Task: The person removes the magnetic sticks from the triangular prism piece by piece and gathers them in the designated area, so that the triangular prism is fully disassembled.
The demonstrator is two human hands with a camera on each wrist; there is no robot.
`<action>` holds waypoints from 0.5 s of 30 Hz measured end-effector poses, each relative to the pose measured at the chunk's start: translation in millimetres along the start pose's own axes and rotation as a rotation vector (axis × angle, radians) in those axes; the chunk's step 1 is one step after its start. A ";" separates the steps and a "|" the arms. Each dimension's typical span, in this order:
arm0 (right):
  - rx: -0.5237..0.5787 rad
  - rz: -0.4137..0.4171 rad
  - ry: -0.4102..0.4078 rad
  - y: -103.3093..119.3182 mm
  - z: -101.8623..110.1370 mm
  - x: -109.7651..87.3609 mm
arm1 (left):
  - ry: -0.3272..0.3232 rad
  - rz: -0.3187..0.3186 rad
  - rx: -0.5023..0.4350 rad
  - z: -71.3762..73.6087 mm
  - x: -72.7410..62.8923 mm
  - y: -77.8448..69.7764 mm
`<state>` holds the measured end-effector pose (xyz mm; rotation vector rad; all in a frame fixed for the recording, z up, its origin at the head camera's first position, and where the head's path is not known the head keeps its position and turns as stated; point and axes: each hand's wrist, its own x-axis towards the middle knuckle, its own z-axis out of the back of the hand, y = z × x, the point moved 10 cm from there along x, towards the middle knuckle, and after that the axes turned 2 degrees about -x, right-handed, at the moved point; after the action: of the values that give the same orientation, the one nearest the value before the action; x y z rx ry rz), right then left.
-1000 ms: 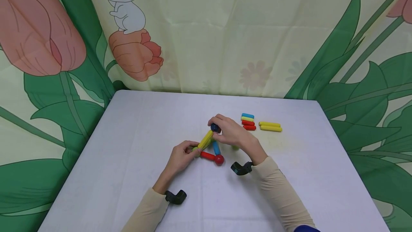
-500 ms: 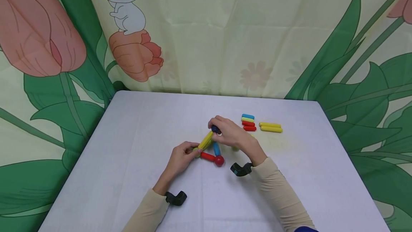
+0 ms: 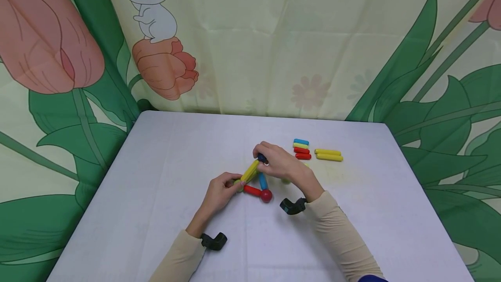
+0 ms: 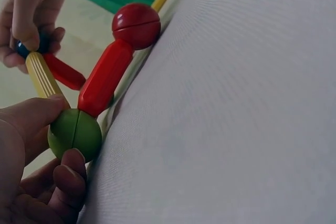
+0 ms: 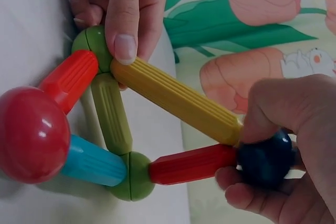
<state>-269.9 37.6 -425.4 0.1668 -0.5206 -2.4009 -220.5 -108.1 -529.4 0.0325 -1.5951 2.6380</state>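
My left hand (image 3: pixel 220 189) pinches a green ball (image 5: pixel 94 45) of a magnetic stick-and-ball frame, thumb right by the end of a long yellow stick (image 5: pixel 178 100). The yellow stick slants up to a dark blue ball (image 5: pixel 268 161), which my right hand (image 3: pixel 277 159) grips between thumb and fingers. From that blue ball a red stick (image 5: pixel 191 165) runs down to a second green ball (image 5: pixel 132 177). Below, a red ball (image 3: pixel 266 196), another red stick (image 3: pixel 252 190), a blue stick (image 5: pixel 92 162) and a yellow-green stick (image 5: pixel 111 114) make a triangle with the two green balls.
Behind my right hand, a short blue stick (image 3: pixel 301 142), a yellow-green stick (image 3: pixel 301 146) and two red sticks (image 3: pixel 303 156) lie side by side. Two long yellow sticks (image 3: pixel 329 157) lie to their right on the white-covered table (image 3: pixel 156 160). A printed curtain (image 3: pixel 250 55) hangs behind.
The right hand and the dark blue ball have dipped very slightly. The left hand and the lower triangle stay where they were.
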 end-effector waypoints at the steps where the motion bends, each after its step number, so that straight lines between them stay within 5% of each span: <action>1: 0.000 0.000 -0.005 0.0 1.0 -0.2 | 0.000 -0.002 -0.002 -0.1 -0.1 -0.3; 15: 0.014 -0.037 -0.036 -4.4 11.3 -3.5 | 0.009 0.033 0.009 -0.4 0.1 2.3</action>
<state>-272.6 46.6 -417.0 0.1410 -0.5559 -2.4409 -220.7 -108.8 -531.6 -0.0047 -1.5949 2.6662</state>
